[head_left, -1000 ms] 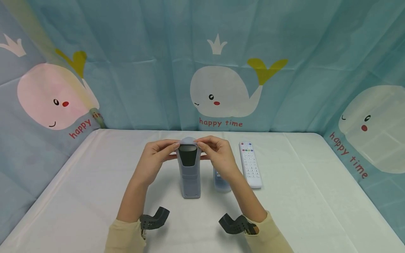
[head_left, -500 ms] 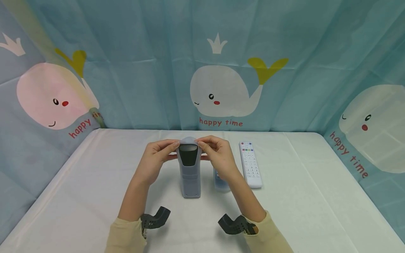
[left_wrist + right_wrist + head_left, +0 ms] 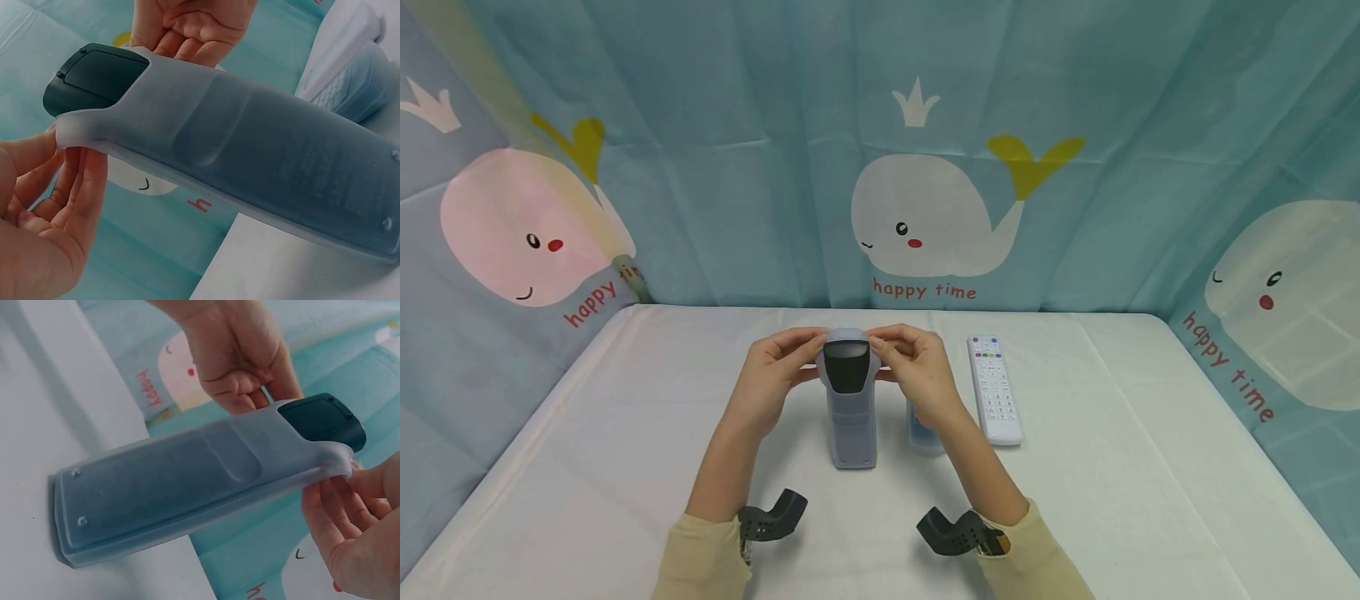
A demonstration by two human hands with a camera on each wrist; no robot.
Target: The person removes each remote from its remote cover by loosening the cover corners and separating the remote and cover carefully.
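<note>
A dark remote (image 3: pixel 847 368) in a translucent sleeve (image 3: pixel 853 437) is held mid-scene, back up, tilted, far end raised, its dark tip bared at the sleeve's opening. The opening's left edge is pinched by the left hand (image 3: pixel 765 377), the right by the right hand (image 3: pixel 925 379). Just right, a blue-tinted covered remote (image 3: pixel 924 437) is mostly blocked by the right hand and forearm; farther right, a white remote (image 3: pixel 995 392) is seen lying on the surface (image 3: pixel 1150 467). Its button markings can't be read. "Happy time" is printed in red beneath whales on the curtain (image 3: pixel 760 192) beyond.
</note>
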